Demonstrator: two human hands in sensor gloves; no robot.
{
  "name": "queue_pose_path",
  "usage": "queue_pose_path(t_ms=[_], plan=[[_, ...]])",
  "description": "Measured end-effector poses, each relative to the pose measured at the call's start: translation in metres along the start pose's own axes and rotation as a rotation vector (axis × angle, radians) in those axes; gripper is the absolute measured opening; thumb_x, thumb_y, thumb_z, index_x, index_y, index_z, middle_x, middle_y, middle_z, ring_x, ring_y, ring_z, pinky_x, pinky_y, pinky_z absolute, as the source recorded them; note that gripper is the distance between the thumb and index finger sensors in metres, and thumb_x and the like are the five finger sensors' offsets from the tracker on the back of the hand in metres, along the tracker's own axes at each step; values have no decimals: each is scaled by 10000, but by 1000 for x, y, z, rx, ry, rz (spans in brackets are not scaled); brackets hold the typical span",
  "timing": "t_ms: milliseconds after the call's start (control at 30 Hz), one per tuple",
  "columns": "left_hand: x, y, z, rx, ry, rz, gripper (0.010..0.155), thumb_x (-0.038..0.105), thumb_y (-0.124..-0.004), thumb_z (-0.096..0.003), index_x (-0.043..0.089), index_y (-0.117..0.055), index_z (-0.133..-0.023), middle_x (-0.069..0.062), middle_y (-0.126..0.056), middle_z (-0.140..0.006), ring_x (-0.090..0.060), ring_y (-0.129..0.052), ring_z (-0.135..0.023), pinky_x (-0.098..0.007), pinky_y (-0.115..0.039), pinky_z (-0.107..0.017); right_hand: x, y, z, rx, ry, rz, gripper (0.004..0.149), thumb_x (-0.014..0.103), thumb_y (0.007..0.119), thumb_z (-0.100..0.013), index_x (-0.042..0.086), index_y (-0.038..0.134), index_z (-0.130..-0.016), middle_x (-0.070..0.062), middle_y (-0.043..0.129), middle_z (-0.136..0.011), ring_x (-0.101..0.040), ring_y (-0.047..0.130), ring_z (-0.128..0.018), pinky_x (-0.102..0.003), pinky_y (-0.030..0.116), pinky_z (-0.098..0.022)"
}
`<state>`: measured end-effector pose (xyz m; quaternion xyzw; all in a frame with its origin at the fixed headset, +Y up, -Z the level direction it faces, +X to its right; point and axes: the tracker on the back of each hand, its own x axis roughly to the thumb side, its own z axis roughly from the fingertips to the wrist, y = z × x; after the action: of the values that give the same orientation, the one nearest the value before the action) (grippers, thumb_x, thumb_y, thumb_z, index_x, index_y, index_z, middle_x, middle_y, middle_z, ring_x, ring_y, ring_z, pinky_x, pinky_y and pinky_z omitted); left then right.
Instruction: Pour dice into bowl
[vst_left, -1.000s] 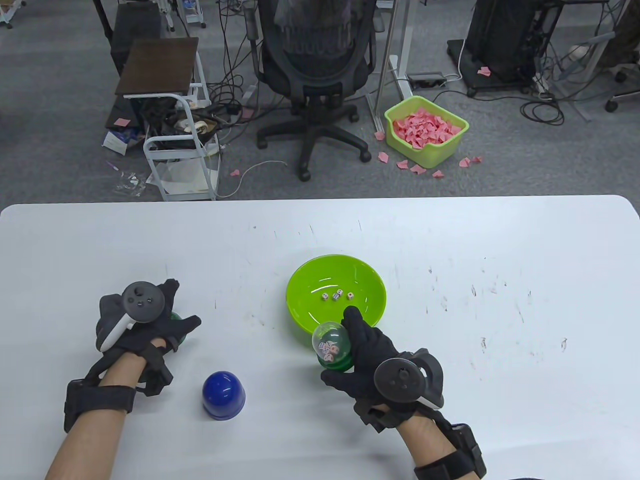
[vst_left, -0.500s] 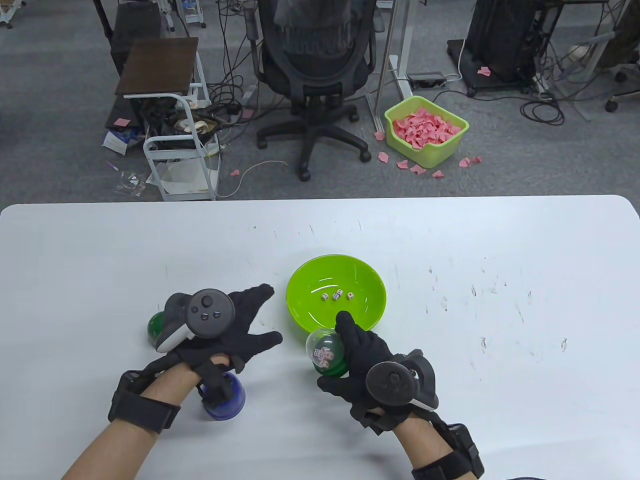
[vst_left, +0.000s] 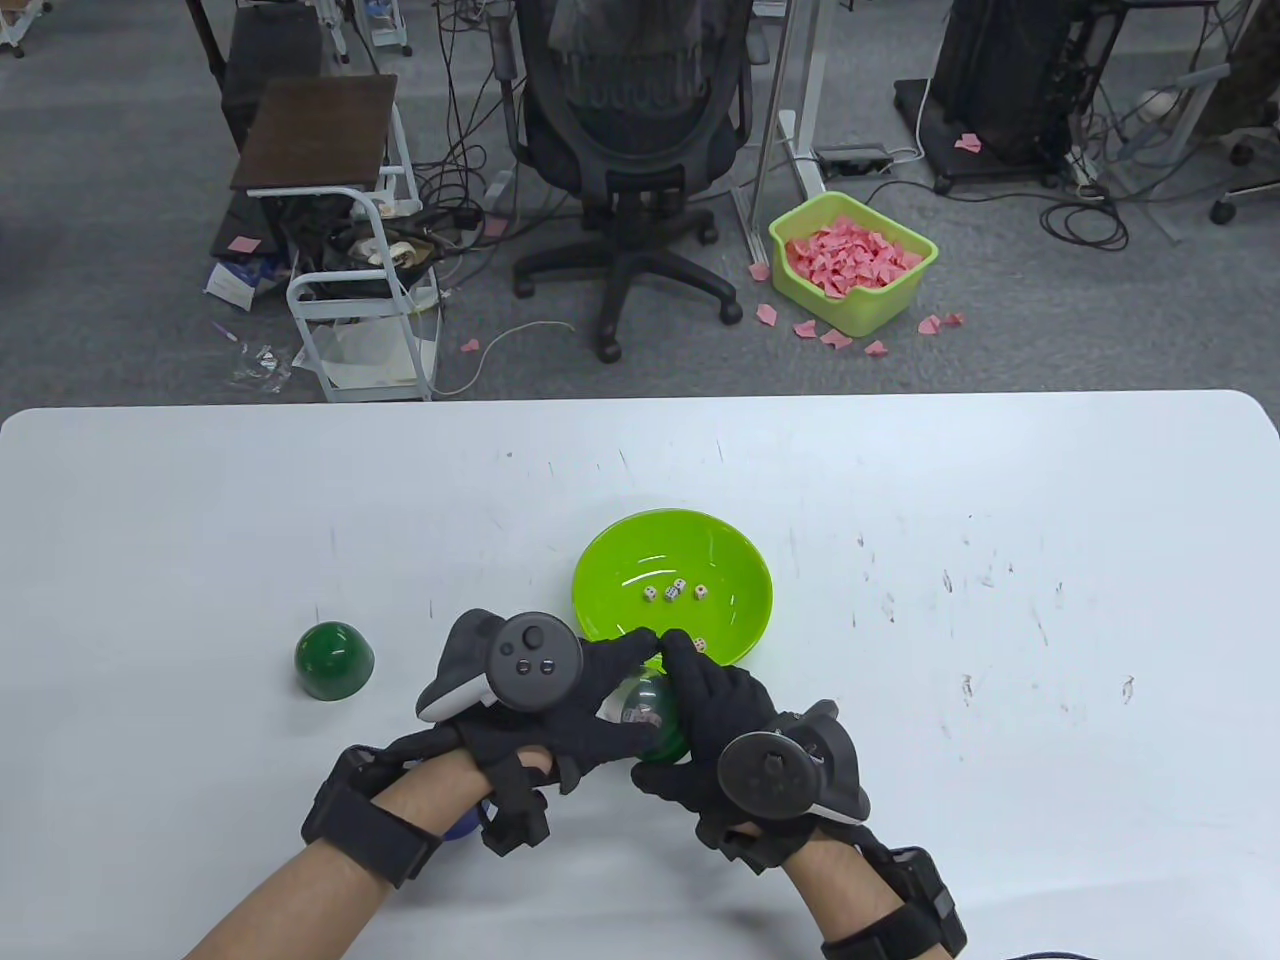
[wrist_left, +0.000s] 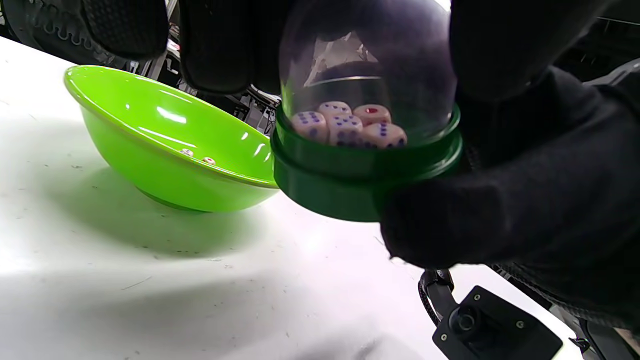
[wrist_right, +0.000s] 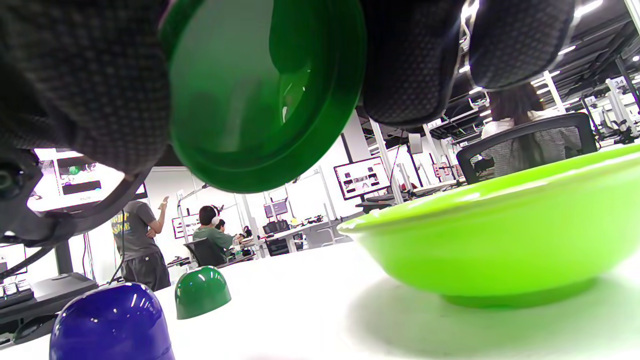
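1. The right hand grips the green base of the dice cup just off the table, at the near rim of the green bowl; in the right wrist view its fingers wrap the underside of the base.
2. The left hand rests on the cup's clear dome, fingers laid over the top; whether they squeeze the dome or only touch it cannot be told.
3. From the table view the cup is almost wholly hidden between the gloves; only a sliver of dome and base shows.
4. Five dice lie inside the cup, seen in the left wrist view.
5. More dice lie in the bowl; one near its front wall is partly hidden by fingertips.
6. A dark green dome stands left of the bowl, well apart.
7. A blue dome sits nearer than the bowl, mostly hidden beneath the left wrist in the table view.
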<state>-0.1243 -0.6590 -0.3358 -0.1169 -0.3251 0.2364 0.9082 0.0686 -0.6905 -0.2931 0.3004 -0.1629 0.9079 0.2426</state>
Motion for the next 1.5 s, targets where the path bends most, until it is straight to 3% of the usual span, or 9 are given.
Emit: queue_pose_path(t_ms=[567, 767, 1000, 1233, 1500], plan=[[16, 14, 3, 74, -80, -144, 849, 621, -877, -390, 168, -577, -1043, -184, -831, -953, -400, -890, -799, -606, -728, -676, 4, -4, 1, -18, -8, 2, 1150, 494, 974, -341, -64, 272, -1060, -325, 679, -1017, -503, 862, -719, -723, 683, -578], [25, 21, 1, 88, -54, -192, 846, 646, -866, -380, 142, -628, -1017, -198, -892, -882, -384, -944, -709, -588, -774, -623, 2, -7, 1, -61, 3, -34, 1145, 511, 977, -338, -61, 297, -1060, -321, 702, -1006, -477, 887, -675, -710, 701, -570], [22, 36, -1, 90, -11, -150, 850, 674, -860, -374, 156, -648, -1014, -173, -909, -879, -375, -948, -717, -584, -771, -629, -5, -7, 2, -92, 16, -73, 1131, 522, 962, -349, -47, 296, -1065, -301, 690, -1017, -462, 882, -686, -703, 703, -575], [8, 61, 4, 122, 18, -93, 847, 667, -846, -385, 175, -622, -1037, -170, -879, -919, -386, -917, -763, -598, -741, -656, -11, -3, 2, -76, 35, -130, 1122, 513, 960, -354, -45, 295, -1066, -305, 678, -1023, -466, 875, -696, -705, 697, -577], [-37, 79, 9, 114, 164, -189, 811, 641, -871, -382, 291, -613, -1067, -155, -820, -982, -385, -859, -833, -607, -702, -692, -11, -3, 2, -66, 28, -111, 1119, 513, 956, -358, -41, 293, -1068, -304, 668, -1032, -472, 867, -705, -708, 687, -583]])
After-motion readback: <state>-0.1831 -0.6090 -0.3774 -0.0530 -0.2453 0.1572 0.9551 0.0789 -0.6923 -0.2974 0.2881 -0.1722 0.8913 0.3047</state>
